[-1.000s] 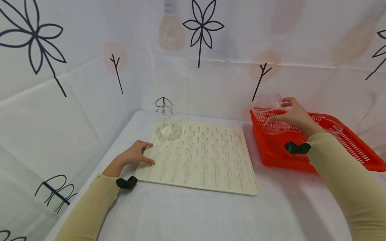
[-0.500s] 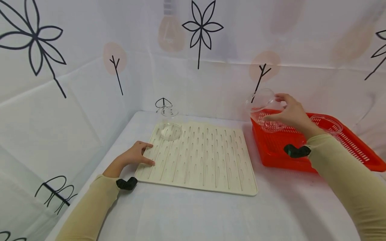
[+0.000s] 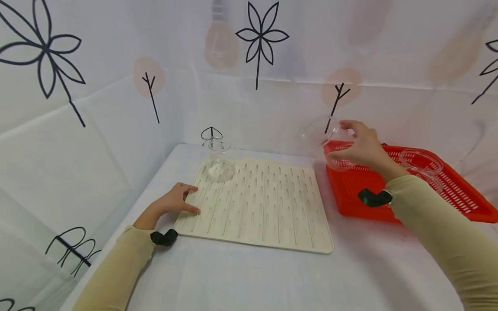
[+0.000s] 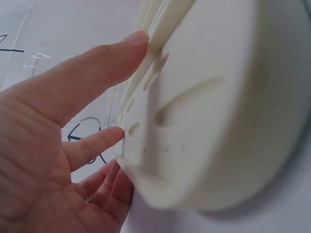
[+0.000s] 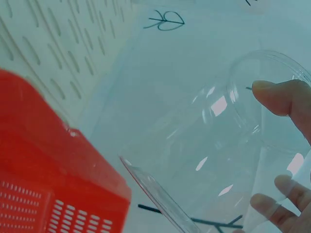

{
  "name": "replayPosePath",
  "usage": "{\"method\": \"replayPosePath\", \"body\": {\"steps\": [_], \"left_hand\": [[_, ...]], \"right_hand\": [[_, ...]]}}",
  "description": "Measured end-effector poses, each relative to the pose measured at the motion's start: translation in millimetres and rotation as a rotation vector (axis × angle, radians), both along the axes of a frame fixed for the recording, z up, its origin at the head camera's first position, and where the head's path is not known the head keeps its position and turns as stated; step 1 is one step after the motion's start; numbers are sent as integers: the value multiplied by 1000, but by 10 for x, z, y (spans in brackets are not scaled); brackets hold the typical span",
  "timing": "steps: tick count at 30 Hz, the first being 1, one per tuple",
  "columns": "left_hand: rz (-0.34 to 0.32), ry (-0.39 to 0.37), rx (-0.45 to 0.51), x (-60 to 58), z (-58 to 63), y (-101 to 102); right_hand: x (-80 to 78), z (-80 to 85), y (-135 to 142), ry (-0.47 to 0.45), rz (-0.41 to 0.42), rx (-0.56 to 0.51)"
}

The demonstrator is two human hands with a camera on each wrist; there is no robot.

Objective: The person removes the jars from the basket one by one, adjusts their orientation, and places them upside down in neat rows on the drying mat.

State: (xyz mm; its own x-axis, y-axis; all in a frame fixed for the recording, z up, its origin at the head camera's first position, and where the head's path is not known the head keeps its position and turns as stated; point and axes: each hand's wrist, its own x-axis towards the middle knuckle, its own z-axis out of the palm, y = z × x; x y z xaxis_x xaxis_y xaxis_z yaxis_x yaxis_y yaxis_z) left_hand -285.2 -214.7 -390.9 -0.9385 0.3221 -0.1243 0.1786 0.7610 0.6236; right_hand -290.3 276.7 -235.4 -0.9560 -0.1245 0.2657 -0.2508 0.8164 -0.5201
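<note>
Colourless vessel (image 5: 209, 138), shiny, round-rimmed, tilted; R hand (image 3: 362, 147) clamped on it; L hand (image 3: 174, 200) w/ fingers apart on mat (image 3: 258, 205).

I see wide room for a hand above the middle and near edge of the cream, ridged rectangular mat (image 3: 264, 211). A clear round vessel (image 3: 220, 169) takes its far left corner, and the left hand (image 3: 175, 199) its left edge. On its right, a red perforated plastic basket (image 3: 344, 198) blocks low passage, and higher up a clear round-mouthed jar (image 3: 320, 131) in the right hand (image 3: 362, 147).
</note>
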Motion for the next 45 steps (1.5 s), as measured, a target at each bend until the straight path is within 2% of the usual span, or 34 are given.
{"method": "replayPosePath", "body": {"steps": [9, 17, 31, 45], "left_hand": [[5, -7, -7, -12, 3, 3], [7, -4, -9, -39, -20, -4], [5, 0, -9, -53, -32, -19], [17, -7, -19, -54, -28, -1]], "right_hand": [[-31, -8, -184, 28, 38, 0], [-46, -28, -326, 10, 52, -17], [-86, -69, -518, 37, 116, 18], [-113, -166, -634, 24, 106, 63]]}}
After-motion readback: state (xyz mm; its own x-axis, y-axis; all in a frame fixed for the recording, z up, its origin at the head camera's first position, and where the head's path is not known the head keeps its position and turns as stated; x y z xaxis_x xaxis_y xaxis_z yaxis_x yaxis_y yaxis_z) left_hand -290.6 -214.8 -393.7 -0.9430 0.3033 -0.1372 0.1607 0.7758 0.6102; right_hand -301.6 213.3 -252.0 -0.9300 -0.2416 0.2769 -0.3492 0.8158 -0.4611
